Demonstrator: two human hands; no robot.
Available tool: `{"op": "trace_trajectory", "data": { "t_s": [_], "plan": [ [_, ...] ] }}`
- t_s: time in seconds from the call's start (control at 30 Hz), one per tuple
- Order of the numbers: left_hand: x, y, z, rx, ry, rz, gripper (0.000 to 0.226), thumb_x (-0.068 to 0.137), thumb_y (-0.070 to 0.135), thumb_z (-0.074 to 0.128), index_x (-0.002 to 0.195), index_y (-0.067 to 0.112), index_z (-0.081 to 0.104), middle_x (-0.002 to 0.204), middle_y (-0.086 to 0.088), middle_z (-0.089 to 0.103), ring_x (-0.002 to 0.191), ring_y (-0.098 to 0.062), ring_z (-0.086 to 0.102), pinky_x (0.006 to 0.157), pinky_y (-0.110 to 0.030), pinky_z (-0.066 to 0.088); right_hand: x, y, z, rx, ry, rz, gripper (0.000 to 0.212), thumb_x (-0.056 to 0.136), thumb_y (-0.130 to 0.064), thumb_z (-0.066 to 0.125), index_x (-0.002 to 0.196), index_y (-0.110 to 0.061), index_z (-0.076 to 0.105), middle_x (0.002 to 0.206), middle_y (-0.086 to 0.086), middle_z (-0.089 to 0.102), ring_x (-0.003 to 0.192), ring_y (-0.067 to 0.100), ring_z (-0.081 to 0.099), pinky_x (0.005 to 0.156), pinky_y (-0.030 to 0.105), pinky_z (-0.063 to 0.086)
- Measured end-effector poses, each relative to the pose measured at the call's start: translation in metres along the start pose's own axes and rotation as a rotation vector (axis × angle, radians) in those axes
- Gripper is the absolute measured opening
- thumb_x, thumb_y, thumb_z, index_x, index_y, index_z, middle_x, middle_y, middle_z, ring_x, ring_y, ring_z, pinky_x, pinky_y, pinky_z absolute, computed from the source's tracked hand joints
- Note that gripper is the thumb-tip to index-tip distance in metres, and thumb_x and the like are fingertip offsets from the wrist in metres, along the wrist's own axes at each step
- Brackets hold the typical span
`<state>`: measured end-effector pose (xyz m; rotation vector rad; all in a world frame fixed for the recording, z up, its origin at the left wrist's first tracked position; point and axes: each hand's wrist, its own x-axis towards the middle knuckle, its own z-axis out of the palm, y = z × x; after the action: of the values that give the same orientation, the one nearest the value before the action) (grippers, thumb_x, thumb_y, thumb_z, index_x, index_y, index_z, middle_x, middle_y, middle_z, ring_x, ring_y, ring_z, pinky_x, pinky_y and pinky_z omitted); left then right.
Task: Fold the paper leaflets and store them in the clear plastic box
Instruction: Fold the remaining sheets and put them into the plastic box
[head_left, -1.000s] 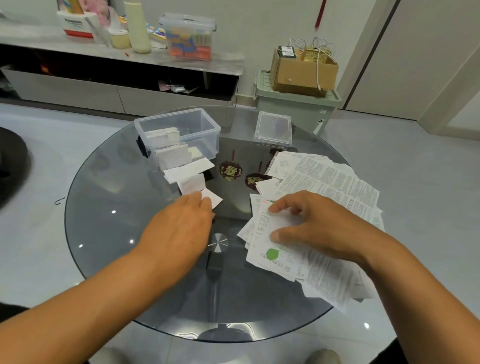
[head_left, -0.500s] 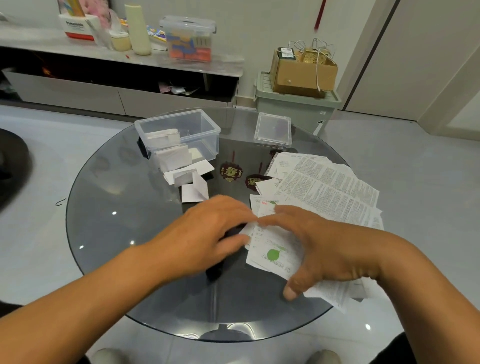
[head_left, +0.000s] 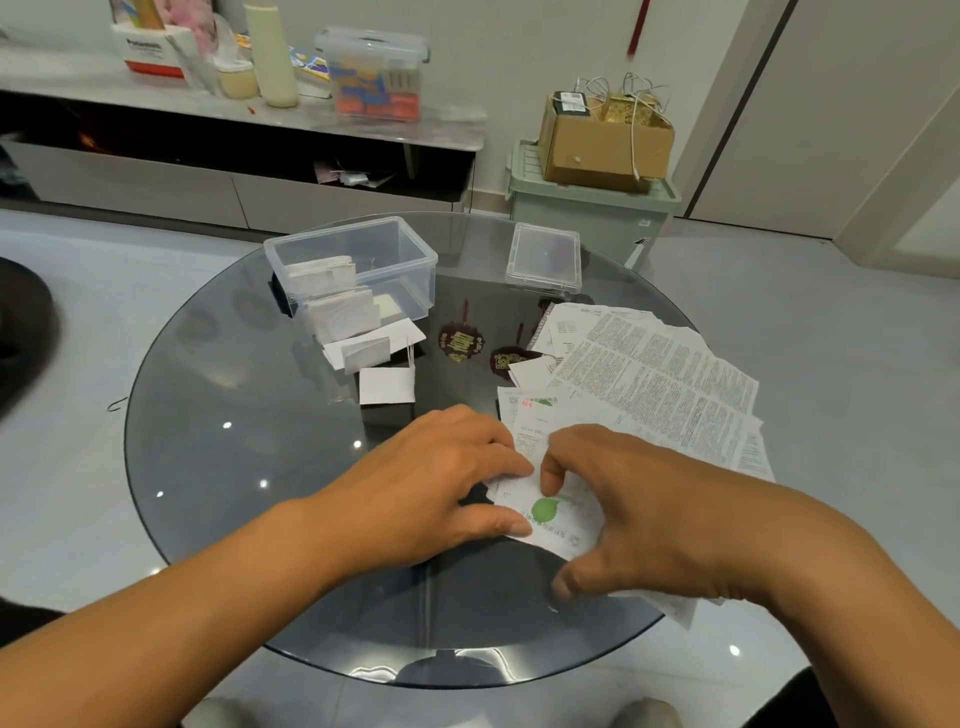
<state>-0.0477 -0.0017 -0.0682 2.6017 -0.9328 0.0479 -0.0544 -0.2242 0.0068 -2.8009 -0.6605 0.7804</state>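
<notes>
Hands met near the worktop's (head_left: 218, 467) right: left hand (head_left: 441, 483) and right hand (head_left: 639, 514) both palm-down, fingers curled, pinching the green-dotted leaflet (head_left: 558, 512) atop the spread pile. Clear plastic box (head_left: 358, 265) sat far left, folded leaflets (head_left: 332, 291) inside.

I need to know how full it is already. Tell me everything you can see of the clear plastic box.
The clear plastic box is rectangular, see-through, with a thickened rim and no lid on. It stands upright on the far left part of the round glass table. A few folded white leaflets sit at its left end; the rest looks empty. More folded leaflets lie against its near side. Neither hand touches it.
</notes>
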Motion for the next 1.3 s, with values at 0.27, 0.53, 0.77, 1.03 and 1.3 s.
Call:
{"op": "trace_trajectory", "data": {
  "t_s": [0.27,0.53,0.77,1.03,1.3],
  "plan": [
    [0.004,0.002,-0.006,0.057,-0.080,0.054,0.066,0.083,0.083,0.050,0.134,0.041,0.057,0.111,0.022,0.048,0.101,-0.003,0.042,0.089,-0.026,0.041,0.002,-0.005,0.005,-0.111,0.103,0.016,0.039,0.090,-0.037,0.071,0.115,-0.042,0.041,0.122,-0.013,0.050,0.094,0.013,0.055,0.088,0.035,0.055],
    [0.015,0.002,-0.003,0.015,0.013,0.165,0.028,0.101,0.052,0.054,0.104,0.031,0.072,0.095,0.014,0.062,0.089,-0.007,0.053,0.082,-0.031,0.046,-0.001,0.021,-0.015,0.077,0.001,0.036,0.056,0.087,-0.033,0.075,0.125,-0.056,0.041,0.124,-0.028,0.048,0.106,0.003,0.053,0.095,0.028,0.048],
    [0.015,0.020,0.008,-0.155,0.184,-0.006,0.029,0.101,0.057,0.042,0.093,0.031,0.052,0.080,0.011,0.056,0.077,-0.010,0.050,0.068,-0.029,0.044,0.003,0.037,-0.009,0.229,0.088,0.066,0.039,0.080,-0.054,0.081,0.112,-0.042,0.063,0.113,-0.022,0.062,0.101,0.010,0.062,0.097,0.038,0.054],
    [0.022,0.030,0.014,-0.442,0.120,-0.238,0.095,0.083,0.048,0.077,0.144,0.064,0.007,0.104,0.022,0.058,0.086,0.002,0.062,0.074,-0.013,0.046,0.015,0.046,0.007,0.517,0.216,0.197,0.018,0.089,-0.044,0.077,0.101,-0.035,0.067,0.096,-0.015,0.073,0.087,0.011,0.071,0.087,0.037,0.060],
    [0.026,0.016,0.018,-0.102,0.113,-0.001,0.057,0.091,0.054,0.066,0.143,0.042,0.047,0.147,0.017,0.037,0.116,-0.003,0.047,0.096,-0.023,0.043,0.018,0.043,0.011,0.437,0.309,0.320,0.059,0.081,-0.041,0.085,0.118,-0.041,0.040,0.101,-0.009,0.059,0.086,0.012,0.062,0.079,0.031,0.057]
  ]
}}
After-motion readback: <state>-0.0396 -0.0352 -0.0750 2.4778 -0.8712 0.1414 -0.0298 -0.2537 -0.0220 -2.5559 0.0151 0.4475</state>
